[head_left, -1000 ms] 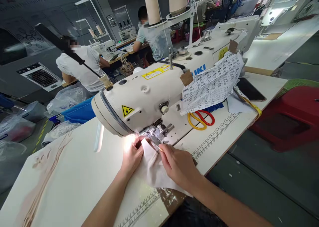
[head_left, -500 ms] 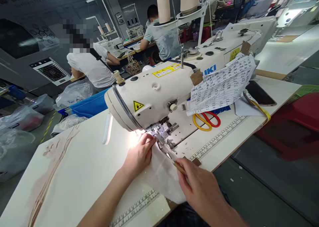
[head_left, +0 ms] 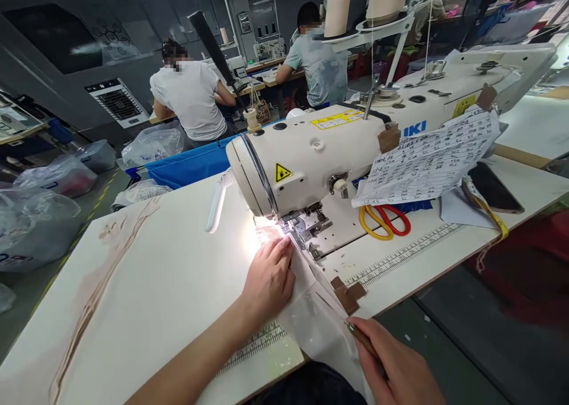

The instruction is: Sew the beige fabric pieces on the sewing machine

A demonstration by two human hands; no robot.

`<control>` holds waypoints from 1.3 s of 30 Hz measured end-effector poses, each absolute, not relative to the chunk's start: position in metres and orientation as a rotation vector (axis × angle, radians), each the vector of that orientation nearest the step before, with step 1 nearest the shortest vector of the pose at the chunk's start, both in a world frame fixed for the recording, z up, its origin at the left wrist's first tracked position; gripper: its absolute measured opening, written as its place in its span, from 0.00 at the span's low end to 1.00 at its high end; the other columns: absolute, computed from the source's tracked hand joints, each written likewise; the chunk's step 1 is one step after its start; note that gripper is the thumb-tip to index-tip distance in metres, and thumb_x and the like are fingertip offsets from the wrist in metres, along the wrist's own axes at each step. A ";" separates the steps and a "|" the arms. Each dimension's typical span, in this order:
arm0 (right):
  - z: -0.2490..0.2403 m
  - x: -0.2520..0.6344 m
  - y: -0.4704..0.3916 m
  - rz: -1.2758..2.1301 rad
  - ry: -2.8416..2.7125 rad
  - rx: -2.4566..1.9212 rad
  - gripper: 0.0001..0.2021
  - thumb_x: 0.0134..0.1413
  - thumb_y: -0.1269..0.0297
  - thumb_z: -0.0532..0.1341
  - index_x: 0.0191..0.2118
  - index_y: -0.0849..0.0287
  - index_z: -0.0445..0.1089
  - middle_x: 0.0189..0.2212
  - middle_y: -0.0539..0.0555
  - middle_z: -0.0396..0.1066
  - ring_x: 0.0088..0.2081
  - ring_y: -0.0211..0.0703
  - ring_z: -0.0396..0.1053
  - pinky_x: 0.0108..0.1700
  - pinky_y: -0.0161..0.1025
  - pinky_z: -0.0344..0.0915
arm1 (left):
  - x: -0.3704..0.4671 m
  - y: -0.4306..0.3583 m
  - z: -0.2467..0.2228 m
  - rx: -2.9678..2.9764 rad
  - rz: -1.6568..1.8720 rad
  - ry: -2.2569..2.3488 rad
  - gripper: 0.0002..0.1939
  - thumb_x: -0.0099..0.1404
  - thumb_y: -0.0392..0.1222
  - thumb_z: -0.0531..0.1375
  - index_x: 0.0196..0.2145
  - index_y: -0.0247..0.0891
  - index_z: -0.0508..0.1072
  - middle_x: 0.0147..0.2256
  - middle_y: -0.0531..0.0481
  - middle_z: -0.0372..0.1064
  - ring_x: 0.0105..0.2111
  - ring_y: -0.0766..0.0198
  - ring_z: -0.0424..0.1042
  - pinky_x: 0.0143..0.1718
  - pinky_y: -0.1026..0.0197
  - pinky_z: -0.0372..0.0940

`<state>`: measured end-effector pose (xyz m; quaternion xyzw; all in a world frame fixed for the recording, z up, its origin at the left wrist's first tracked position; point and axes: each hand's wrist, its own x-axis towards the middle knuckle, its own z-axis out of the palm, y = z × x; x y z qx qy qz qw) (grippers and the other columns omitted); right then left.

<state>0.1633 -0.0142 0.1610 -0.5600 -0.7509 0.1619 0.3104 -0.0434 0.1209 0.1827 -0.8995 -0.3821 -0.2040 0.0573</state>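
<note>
**Left hand [head_left: 271,277] at the sewing head, pointed tool [head_left: 363,337] in your right hand [head_left: 395,363]**

Your pale cloth [head_left: 311,322] runs from under the head of the sewing machine [head_left: 306,162] to the near edge of the worktop [head_left: 178,274]. Your left hand rests on it just beside the lit stitching area; whether that grip pinches the cloth or only presses it, I cannot tell. Your right grip is closed around the tool's brown handle, right of the cloth's near part, with the metal shaft pointing far and left above the cloth. To the far right you have scissors [head_left: 384,222], a handwritten sheet [head_left: 427,162] and a phone [head_left: 495,187]. Thin beige strips [head_left: 95,301] lie at left.
</note>
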 end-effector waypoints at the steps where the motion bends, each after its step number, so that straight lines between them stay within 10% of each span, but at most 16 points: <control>1: 0.161 0.164 -0.015 0.440 -1.990 -1.488 0.13 0.64 0.71 0.48 0.51 0.51 0.57 0.34 0.50 0.76 0.29 0.34 0.76 0.25 0.25 0.68 | -0.044 0.120 0.182 -2.724 -0.630 -1.158 0.21 0.65 0.32 0.46 0.51 0.28 0.69 0.49 0.36 0.69 0.51 0.50 0.66 0.50 0.45 0.69; 39: 0.183 0.147 0.004 0.157 -2.088 -1.532 0.14 0.60 0.76 0.46 0.47 0.55 0.59 0.34 0.51 0.77 0.30 0.40 0.77 0.24 0.33 0.69 | -0.041 0.105 0.181 -2.719 -0.594 -1.068 0.20 0.66 0.34 0.46 0.50 0.22 0.69 0.51 0.32 0.67 0.53 0.44 0.62 0.52 0.42 0.65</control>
